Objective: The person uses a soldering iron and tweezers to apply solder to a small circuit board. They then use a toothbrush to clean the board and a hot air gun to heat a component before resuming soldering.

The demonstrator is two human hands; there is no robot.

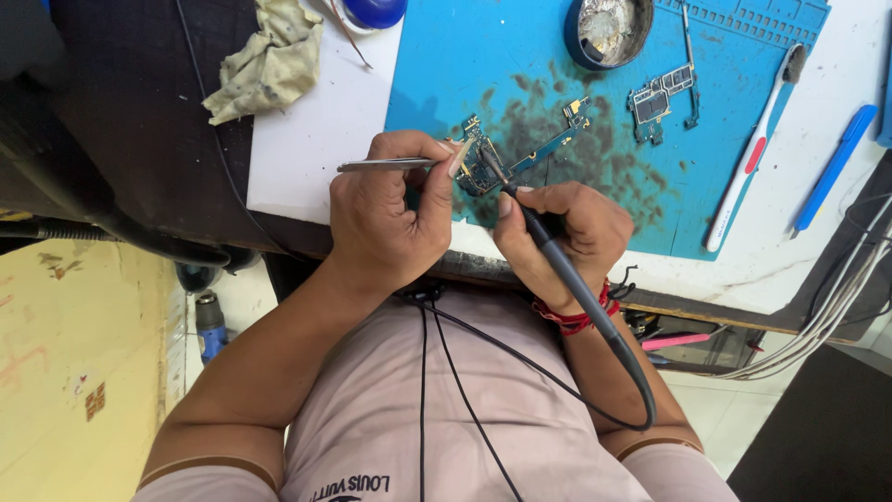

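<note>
My left hand (386, 209) grips slim metal tweezers (381, 165), their tips reaching right to a small blue-green phone circuit board (544, 149). My right hand (557, 228), with a red thread band at the wrist, holds a dark soldering iron (548, 246) like a pen. Its tip touches the board close to the tweezer tips. The iron's black cord loops down past my chest. The board lies on a blue work mat (446, 56) that is stained dark around it.
A second circuit board (660, 98) and a round tin of metal wool (609, 33) sit further back on the mat. On the white table to the right are a white toothbrush (754, 149) and a blue pen (834, 167). A crumpled cloth (269, 60) lies at the left, and white cables (836, 316) hang at the right.
</note>
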